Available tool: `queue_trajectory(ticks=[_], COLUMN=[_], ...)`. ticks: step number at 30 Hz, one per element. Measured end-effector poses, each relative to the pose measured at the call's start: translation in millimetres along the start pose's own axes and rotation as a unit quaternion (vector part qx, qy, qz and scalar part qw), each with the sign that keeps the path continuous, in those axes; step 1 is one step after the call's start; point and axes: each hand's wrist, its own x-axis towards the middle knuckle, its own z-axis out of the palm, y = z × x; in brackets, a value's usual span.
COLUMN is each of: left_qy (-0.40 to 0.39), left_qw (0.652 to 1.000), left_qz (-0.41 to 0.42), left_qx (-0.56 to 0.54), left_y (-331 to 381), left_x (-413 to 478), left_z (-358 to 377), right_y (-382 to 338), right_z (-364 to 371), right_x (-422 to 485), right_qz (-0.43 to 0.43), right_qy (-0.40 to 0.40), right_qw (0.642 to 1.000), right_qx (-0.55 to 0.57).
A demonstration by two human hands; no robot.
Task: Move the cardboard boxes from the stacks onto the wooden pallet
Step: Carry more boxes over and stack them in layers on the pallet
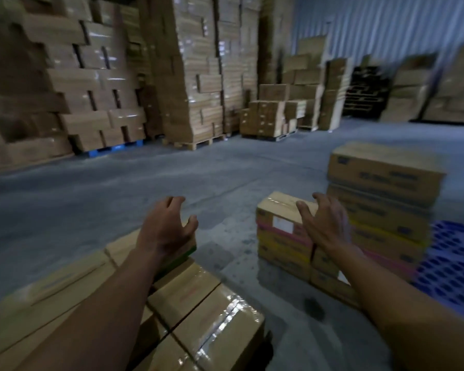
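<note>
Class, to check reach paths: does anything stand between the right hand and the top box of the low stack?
Nothing visible does. The right hand is spread open at the top box, with no object between them.

brown cardboard boxes (287,226) with pink bands, blue pallet (456,266).

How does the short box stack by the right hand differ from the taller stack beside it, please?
The short stack ends about level with the right hand; the taller stack rises well above it. The short stack's top box carries a white label; the taller stack's top box shows dark print instead. Both are cardboard with pink and yellow bands.
</note>
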Motion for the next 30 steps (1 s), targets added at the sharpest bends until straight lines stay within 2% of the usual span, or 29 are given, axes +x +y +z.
queue_trajectory(ticks=[10, 16, 21, 30], left_qy=[-0.059, -0.093, -0.117, -0.142], left_qw=[0.988, 0.973, 0.965, 0.957], left_qz=[0.118, 0.153, 0.168, 0.143], left_qx=[-0.082, -0.144, -0.162, -0.207], left_y=[175.5, 278.0, 329.7, 383.4], left_x=[145.2, 224.3, 286.1, 423.1], left_z=[169.3, 267.0, 332.9, 464.4], right_y=[170.7, 264.2, 316.7, 399.2], right_z=[-66.8, -96.7, -96.9, -57.5], right_x=[117.5, 204.7, 266.4, 383.2], right_qz=[0.148, 0.195, 0.236, 0.306], right_qy=[0.08, 0.107, 0.115, 0.15], right_qw=[0.983, 0.971, 0.961, 0.939], right_qx=[-0.079, -0.09, -0.082, -0.045])
